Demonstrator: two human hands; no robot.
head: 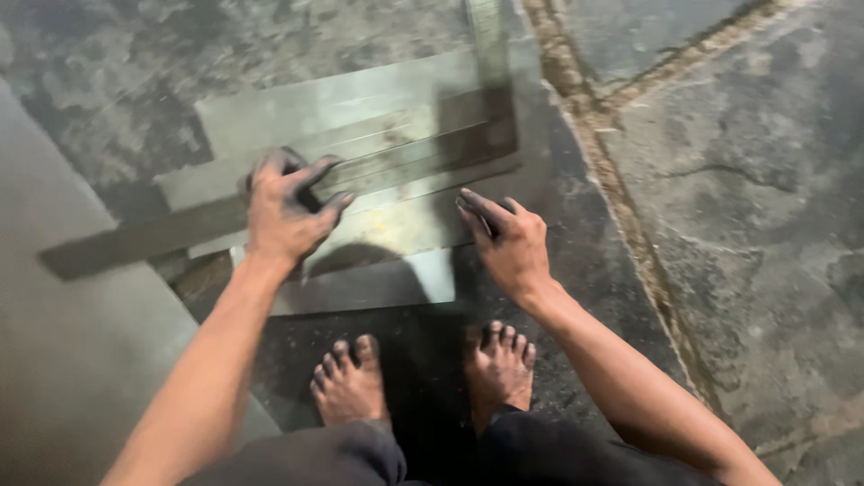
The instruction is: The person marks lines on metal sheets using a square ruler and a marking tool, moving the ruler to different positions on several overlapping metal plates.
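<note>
The left hand has its fingers spread apart and curled like a claw, the tips pressing down on the top of a stack of flat metal sheets; the right hand has its fingers held close together and nearly straight, the tips laid against the right edge of the lowest pale sheet; whether they grip under that edge cannot be told; both hands are blackened with grime. Both arms reach forward and down from the bottom of the view, bare to the elbow, the left forearm rising steeply, the right one slanting in from the lower right; two bare feet stand on the floor just behind the sheets, toes toward them. The sheets lie in a loose overlapping pile on a dark, stained concrete floor; a rough cracked seam runs through it to the right of the pile; the light is dim.
</note>
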